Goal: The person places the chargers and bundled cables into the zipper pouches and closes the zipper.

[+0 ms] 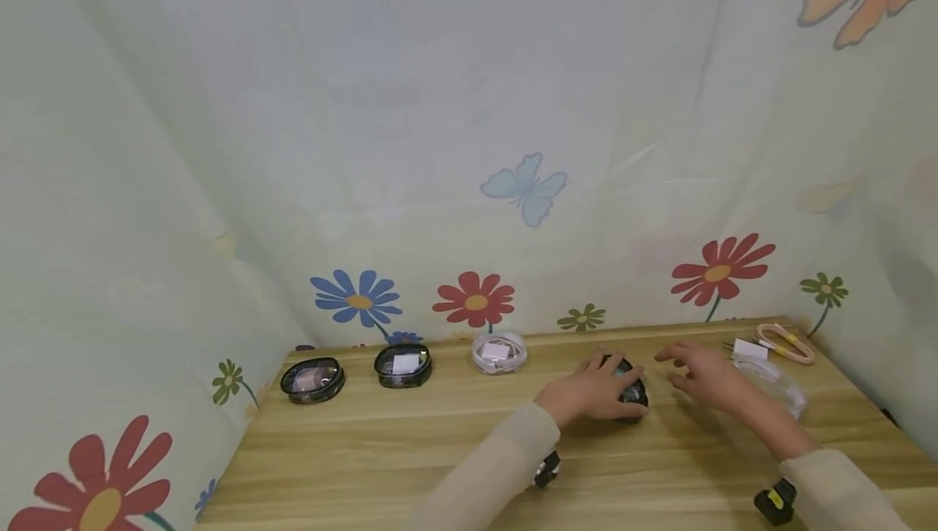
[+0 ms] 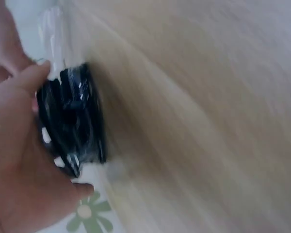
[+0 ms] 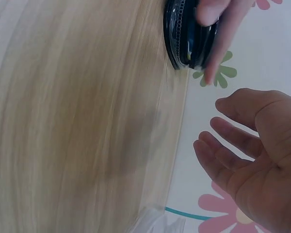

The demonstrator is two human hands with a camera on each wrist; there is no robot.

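My left hand point(image 1: 597, 391) holds a small black-edged zip case point(image 1: 633, 388) from above, thumb and fingers spread over its sides. In the left wrist view the case point(image 2: 72, 116) is tilted and looks close to the tabletop; whether it touches is hard to tell. The right wrist view shows the case's point(image 3: 177, 34) zip along its edge. To the right of it, my right hand point(image 1: 707, 376) is in the air with fingers loosely bent and nothing in them. A clear case point(image 1: 777, 384) lies beyond that hand, partly hidden by it.
Along the back of the wooden table point(image 1: 352, 466) stand two black-edged cases, one point(image 1: 313, 380) with a pinkish item and one point(image 1: 403, 365) with a white item. A clear case point(image 1: 499, 352) holds white cable. At right lie a white charger plug point(image 1: 751, 349) and a pinkish cable point(image 1: 787, 344).
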